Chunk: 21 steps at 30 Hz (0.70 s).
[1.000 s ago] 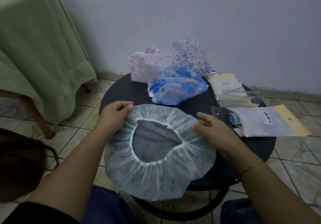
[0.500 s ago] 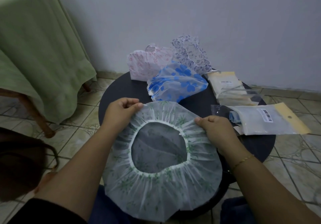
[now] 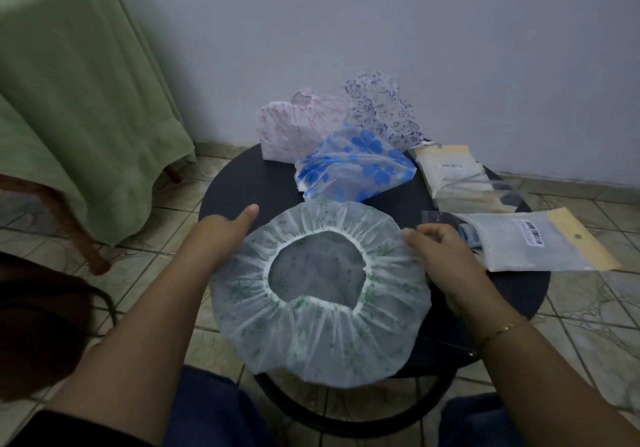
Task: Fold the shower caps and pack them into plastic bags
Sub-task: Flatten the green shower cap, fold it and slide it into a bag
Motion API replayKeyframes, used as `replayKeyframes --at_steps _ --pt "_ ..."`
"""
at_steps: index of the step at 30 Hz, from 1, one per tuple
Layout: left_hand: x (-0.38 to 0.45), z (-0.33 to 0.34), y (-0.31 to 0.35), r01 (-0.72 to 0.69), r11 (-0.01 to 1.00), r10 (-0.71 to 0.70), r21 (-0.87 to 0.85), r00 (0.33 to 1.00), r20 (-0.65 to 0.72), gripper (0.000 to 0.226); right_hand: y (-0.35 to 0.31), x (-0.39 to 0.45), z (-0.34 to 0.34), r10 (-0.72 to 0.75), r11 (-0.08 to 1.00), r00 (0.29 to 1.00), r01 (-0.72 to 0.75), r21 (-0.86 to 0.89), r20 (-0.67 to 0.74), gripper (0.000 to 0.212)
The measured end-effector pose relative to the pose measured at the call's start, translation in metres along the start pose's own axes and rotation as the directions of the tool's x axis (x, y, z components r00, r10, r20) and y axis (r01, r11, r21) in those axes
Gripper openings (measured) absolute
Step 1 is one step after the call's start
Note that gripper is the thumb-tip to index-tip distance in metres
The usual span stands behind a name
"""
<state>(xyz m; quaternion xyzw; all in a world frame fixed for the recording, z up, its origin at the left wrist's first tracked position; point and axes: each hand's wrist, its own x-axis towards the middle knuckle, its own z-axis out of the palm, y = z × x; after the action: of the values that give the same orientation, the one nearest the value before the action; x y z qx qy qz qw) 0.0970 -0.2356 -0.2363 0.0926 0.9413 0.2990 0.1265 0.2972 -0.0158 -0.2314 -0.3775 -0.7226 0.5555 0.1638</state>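
Against a pale wall, the round dark table (image 3: 242, 183) carries a green-printed shower cap (image 3: 311, 339) spread flat, opening up, its near edge overhanging. Left hand (image 3: 221, 235) lies open at its left rim, thumb out. Right hand (image 3: 440, 249) pinches the right rim. Beyond lie a blue-flowered cap (image 3: 356, 169) and a packed plastic bag (image 3: 540, 238).

A big round see-through shower cap with little green flowers (image 3: 322, 325) lies flat, its hole with the white stretchy rim facing up. Behind it sit a crumpled blue-flower cap (image 3: 353, 169), a pink one (image 3: 294, 127) and a purple-print one (image 3: 381, 110). Clear plastic bags (image 3: 540, 242) lie at the right.
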Motion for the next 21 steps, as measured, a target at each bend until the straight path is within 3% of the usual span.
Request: replayKeyframes --at_steps 5,8,12,18,21 --pt "-0.006 0.01 0.006 -0.07 0.997 0.07 -0.025 0.997 0.032 0.041 -0.001 -0.002 0.005 -0.055 0.991 0.998 0.052 -0.121 -0.019 0.052" --pt "-0.008 0.012 0.009 -0.091 0.995 0.092 -0.043 0.995 0.031 0.04 0.002 -0.003 0.006 -0.113 0.979 0.993 0.107 -0.174 -0.025 0.053" --pt "-0.005 0.007 0.009 -0.099 0.993 0.097 -0.069 0.995 -0.029 0.042 0.004 0.001 0.006 -0.083 0.991 0.994 0.074 -0.116 -0.077 0.05" --pt "-0.005 0.009 0.008 -0.136 0.976 0.116 -0.173 0.986 -0.121 0.04 0.006 0.006 0.004 -0.069 0.996 0.99 0.06 -0.071 -0.121 0.038" --pt "-0.006 -0.002 0.008 -0.123 0.976 0.091 -0.178 0.98 -0.177 0.048 0.007 0.006 0.001 -0.062 0.997 0.991 0.056 -0.054 -0.121 0.015"
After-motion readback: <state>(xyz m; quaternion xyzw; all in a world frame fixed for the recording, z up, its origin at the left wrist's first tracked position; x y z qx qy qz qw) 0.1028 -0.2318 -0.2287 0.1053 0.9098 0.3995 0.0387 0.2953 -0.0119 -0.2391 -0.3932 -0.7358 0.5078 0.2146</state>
